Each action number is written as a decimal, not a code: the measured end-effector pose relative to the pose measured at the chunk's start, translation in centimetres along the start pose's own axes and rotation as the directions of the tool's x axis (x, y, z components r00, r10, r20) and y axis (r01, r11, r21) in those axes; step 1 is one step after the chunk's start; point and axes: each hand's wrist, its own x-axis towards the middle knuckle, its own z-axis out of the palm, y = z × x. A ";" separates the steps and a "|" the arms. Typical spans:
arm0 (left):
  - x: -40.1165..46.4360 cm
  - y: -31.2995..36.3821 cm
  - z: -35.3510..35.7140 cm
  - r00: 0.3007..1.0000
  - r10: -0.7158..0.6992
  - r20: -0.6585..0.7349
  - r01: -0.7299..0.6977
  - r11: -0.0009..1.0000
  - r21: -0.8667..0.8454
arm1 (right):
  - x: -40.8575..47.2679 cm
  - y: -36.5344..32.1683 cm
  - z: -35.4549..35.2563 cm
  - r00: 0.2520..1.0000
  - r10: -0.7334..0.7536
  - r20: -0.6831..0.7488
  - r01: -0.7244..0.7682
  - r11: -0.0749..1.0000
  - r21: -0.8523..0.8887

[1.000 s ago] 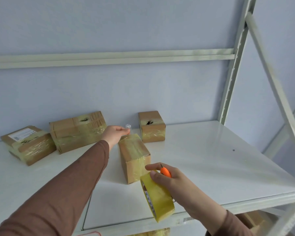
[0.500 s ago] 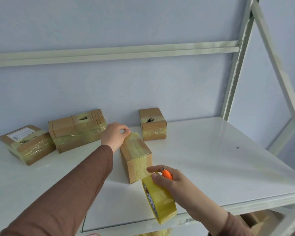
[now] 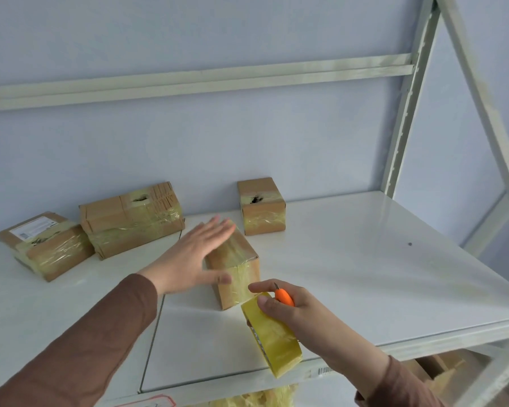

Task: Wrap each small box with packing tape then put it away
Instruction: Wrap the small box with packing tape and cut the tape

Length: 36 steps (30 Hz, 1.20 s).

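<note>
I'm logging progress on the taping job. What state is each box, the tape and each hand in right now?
Nearest box: taped, on the shelf, left hand on it.
Cube box: taped, by the wall.
Long box: taped.
Labelled box: taped.
Tape roll: held off the shelf.
Orange cutter: blade out.
Left hand: open, flat.
Right hand: gripping roll and cutter.

I count four taped cardboard boxes (image 3: 232, 268) on the white shelf (image 3: 365, 259), one roll of yellow tape (image 3: 272, 339), one orange cutter (image 3: 284, 298), and two hands in view
</note>
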 end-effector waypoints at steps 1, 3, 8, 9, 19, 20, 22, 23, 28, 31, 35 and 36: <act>-0.4 0.1 0.5 0.998 -0.006 0.064 0.000 0.996 0.089 | 0.1 0.2 0.0 1.000 -0.003 -0.002 0.003 1.000 -0.001; -0.4 0.0 1.1 0.996 -0.037 0.078 0.026 0.989 0.144 | 0.3 0.4 0.0 1.000 -0.014 -0.009 0.014 1.000 -0.006; 0.0 0.2 1.4 0.997 -0.061 -0.047 0.064 0.996 0.068 | 0.4 0.2 0.2 0.999 -0.044 -0.003 0.044 0.999 -0.017; -0.1 0.0 1.2 0.995 -0.084 -0.055 0.085 0.996 0.010 | 0.3 -0.4 0.1 0.998 -0.067 0.003 0.067 0.998 -0.012; 1.8 -0.1 -1.5 0.906 -0.393 -0.159 0.160 0.664 -0.730 | 5.2 -9.2 -1.3 0.938 -0.335 -0.090 0.338 0.941 0.016; 1.7 -0.4 -1.4 0.874 -0.437 -0.212 0.170 0.683 -0.710 | 5.8 -9.3 -1.1 0.926 -0.367 -0.088 0.366 0.930 -0.025; 1.4 -1.0 -1.5 0.839 -0.446 -0.310 0.183 0.770 -0.611 | 7.0 -9.4 -0.3 0.907 -0.417 -0.053 0.407 0.903 -0.141; 1.3 -1.1 -1.5 0.841 -0.419 -0.342 0.185 0.817 -0.546 | 7.5 -9.2 0.0 0.898 -0.440 -0.023 0.427 0.880 -0.208; 0.2 -0.8 -2.7 0.954 -0.236 -0.183 0.134 0.886 -0.443 | 9.2 -8.8 1.8 0.865 -0.501 0.029 0.464 0.776 -0.427; 0.1 -0.9 -3.4 0.975 -0.221 -0.035 0.197 0.922 -0.333 | 9.8 -9.3 2.0 0.872 -0.490 0.000 0.446 0.793 -0.416; 0.0 -1.4 -3.0 0.970 -0.233 -0.069 0.212 0.950 -0.231 | 9.7 -10.0 2.2 0.874 -0.486 0.001 0.432 0.775 -0.462; -0.1 -1.4 -2.7 0.972 -0.218 -0.092 0.191 0.951 -0.242 | 9.4 -10.3 2.1 0.872 -0.489 -0.009 0.428 0.773 -0.468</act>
